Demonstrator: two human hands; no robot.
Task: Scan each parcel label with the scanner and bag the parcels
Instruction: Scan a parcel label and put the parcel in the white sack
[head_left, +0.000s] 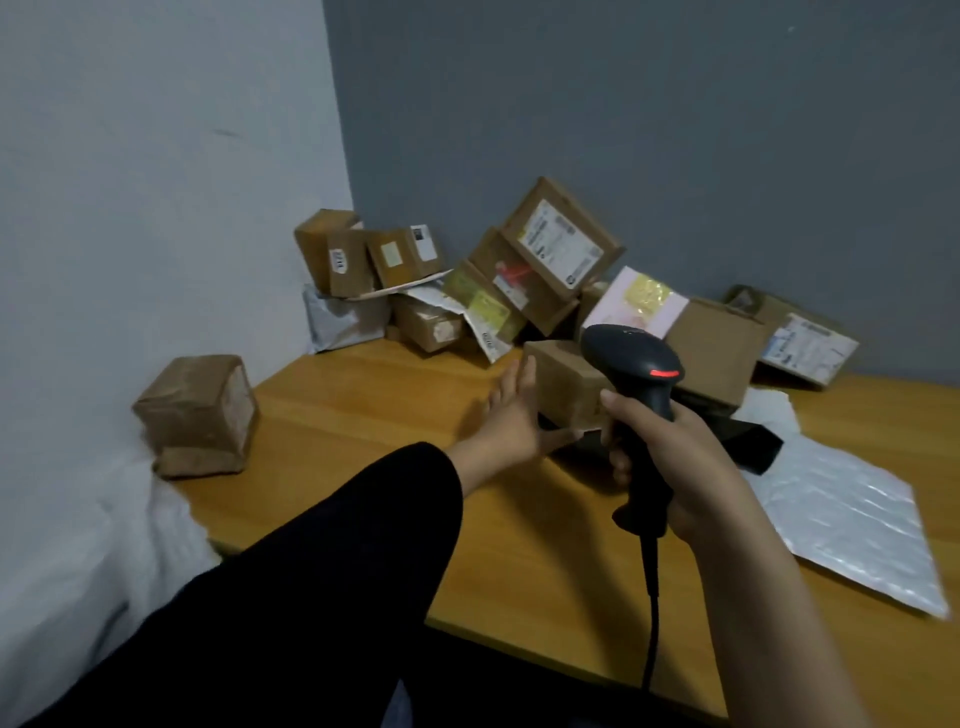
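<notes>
My right hand (670, 457) grips the handle of a black barcode scanner (636, 374) whose red light glows; its cable hangs down toward me. Just left of the scanner, my left hand (511, 415) holds a small brown cardboard parcel (563, 382), fingers up its left side and thumb under it. A heap of brown parcels (519, 270) with white labels is stacked against the grey wall behind. A red scan line falls on one parcel in that heap.
A wooden table (374, 426) carries everything. A taped brown parcel (200, 413) sits at its left edge above a white bag (78, 545). A white bubble mailer (852, 525) and a black flat item (753, 441) lie at right.
</notes>
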